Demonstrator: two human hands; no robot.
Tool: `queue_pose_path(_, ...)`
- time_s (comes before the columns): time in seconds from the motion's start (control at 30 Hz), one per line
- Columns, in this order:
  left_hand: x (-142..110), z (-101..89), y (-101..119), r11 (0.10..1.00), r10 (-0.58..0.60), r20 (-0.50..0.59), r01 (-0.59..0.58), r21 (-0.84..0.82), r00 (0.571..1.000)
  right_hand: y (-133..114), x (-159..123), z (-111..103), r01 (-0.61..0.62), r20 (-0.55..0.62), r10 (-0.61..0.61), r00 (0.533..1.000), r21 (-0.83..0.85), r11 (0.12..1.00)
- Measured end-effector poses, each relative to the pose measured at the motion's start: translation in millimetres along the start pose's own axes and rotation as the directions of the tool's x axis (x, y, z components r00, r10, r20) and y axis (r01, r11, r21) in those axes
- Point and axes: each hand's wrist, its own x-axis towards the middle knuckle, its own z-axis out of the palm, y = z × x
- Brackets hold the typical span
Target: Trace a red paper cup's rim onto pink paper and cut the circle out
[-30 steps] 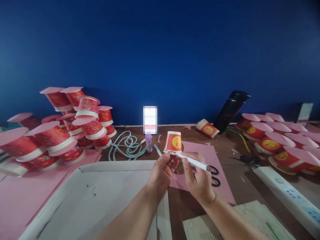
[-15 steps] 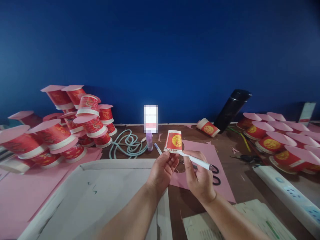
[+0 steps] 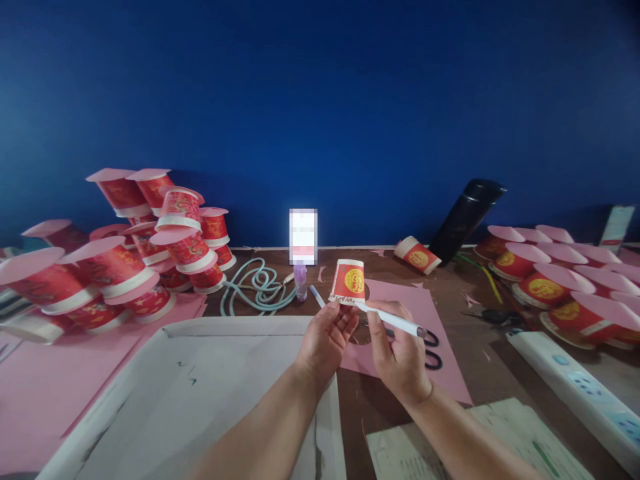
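Observation:
My left hand [image 3: 325, 340] is closed on the rim of an upside-down red paper cup [image 3: 348, 280] with a yellow round emblem. Dark marks run along the cup's white rim. In my right hand [image 3: 401, 360] is a white marker pen [image 3: 397, 323], its tip at that rim. Below my right hand a pair of scissors [image 3: 433, 350] with black handles lies on a pink paper sheet [image 3: 413, 303]; the hand covers part of them. The sheet has a round cut-out.
Stacked red cups with pink paper discs [image 3: 177, 243] stand left, and more such cups [image 3: 555, 277] right. A white shallow box lid [image 3: 240, 373], coiled cable [image 3: 257, 287], purple bottle [image 3: 300, 283], black flask [image 3: 467, 217], loose cup [image 3: 417, 255] and power strip [image 3: 575, 393] surround my hands.
The view has shifted very slightly. My hands, the cup and the pen keep almost the same position, with the pen tip still at the rim.

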Motion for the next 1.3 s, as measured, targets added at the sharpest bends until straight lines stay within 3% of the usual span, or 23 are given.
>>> queue_pose_path(0.57,-0.7,-0.5,1.2,1.0,-0.024,0.001,0.024,-0.002,1.0,-2.0,2.0,-0.1,0.024,-0.004,-0.024,1.0,-0.029,0.999)
queue_pose_path(0.87,-0.2,2.3,3.0,1.0,-0.016,-0.038,0.016,0.0,0.999,1.2,-2.1,-1.2,-0.035,-0.05,0.036,0.998,0.017,0.999)
queue_pose_path(1.07,-3.8,6.4,5.1,0.999,-0.041,-0.04,0.042,0.022,0.998,15.0,-1.0,5.4,-0.206,-0.14,0.239,0.961,0.214,0.955)
queue_pose_path(1.2,-7.4,9.2,6.5,0.995,-0.086,-0.021,0.086,0.048,0.996,21.1,3.7,7.2,-0.463,0.005,0.492,0.87,0.35,0.815)
queue_pose_path(1.3,-9.3,9.9,6.9,0.985,-0.137,-0.007,0.137,0.1,0.991,21.1,4.5,7.7,-0.57,0.138,0.573,0.808,0.429,0.701)
